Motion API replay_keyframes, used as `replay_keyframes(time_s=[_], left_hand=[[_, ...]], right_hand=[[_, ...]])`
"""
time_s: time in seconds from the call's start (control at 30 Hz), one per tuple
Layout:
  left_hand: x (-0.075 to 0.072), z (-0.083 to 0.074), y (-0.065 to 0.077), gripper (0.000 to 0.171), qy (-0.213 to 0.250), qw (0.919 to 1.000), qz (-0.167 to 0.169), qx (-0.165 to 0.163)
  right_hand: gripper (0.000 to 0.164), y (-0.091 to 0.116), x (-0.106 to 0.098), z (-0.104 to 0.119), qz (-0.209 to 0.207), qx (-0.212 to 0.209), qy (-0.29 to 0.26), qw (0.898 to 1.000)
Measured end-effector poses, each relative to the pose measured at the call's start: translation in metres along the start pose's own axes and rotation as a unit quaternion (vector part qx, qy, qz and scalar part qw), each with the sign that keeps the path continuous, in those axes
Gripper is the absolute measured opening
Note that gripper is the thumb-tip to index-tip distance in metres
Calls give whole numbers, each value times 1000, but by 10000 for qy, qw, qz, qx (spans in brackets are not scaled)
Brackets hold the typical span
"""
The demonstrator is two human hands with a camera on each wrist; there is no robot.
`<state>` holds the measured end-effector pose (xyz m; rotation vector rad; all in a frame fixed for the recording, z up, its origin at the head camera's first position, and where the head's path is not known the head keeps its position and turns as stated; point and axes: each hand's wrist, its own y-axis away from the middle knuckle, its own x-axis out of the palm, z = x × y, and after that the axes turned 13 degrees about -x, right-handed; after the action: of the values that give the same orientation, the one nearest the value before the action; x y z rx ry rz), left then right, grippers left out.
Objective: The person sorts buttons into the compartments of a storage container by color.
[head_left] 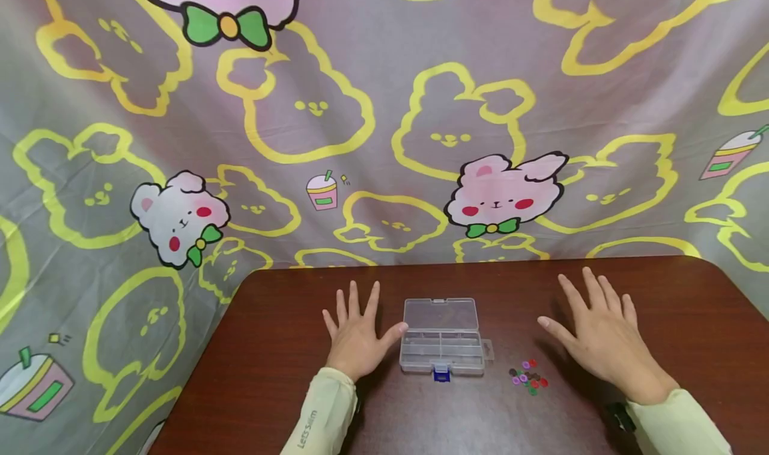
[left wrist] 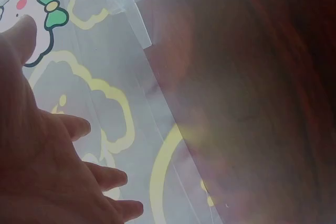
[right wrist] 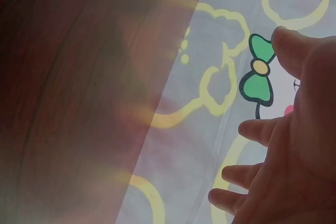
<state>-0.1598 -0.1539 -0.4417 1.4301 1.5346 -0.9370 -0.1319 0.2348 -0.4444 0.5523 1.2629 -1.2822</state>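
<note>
In the head view a clear plastic compartment box [head_left: 441, 361] lies with its lid raised toward the back and a blue latch [head_left: 441, 375] at its front. Right of it is a small loose pile of colored buttons or discs [head_left: 529, 378], red, purple, green and dark; their exact kind is too small to tell. My left hand [head_left: 358, 341] is spread just left of the box, its thumb tip near the box's edge. Off to the right of the pile, my right hand [head_left: 607, 338] is spread too. Neither hand holds anything.
A dark reddish-brown table [head_left: 270, 388] carries everything. Behind it and at the sides hangs a grey cloth [head_left: 384, 175] with yellow outlines and cartoon rabbits. A clear hang tab [head_left: 488, 349] sticks out from the box's right side.
</note>
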Motion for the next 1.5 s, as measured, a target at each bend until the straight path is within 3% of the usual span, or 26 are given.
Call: replay_keyframes(time_s=[0.93, 1.5], left_hand=[[8, -12, 15, 87, 449, 9975, 345, 432], [20, -12, 22, 82, 735, 9940, 597, 541]], right_hand=[[82, 8, 7, 7, -280, -362, -62, 9989], [87, 13, 10, 14, -37, -535, -390, 9978]])
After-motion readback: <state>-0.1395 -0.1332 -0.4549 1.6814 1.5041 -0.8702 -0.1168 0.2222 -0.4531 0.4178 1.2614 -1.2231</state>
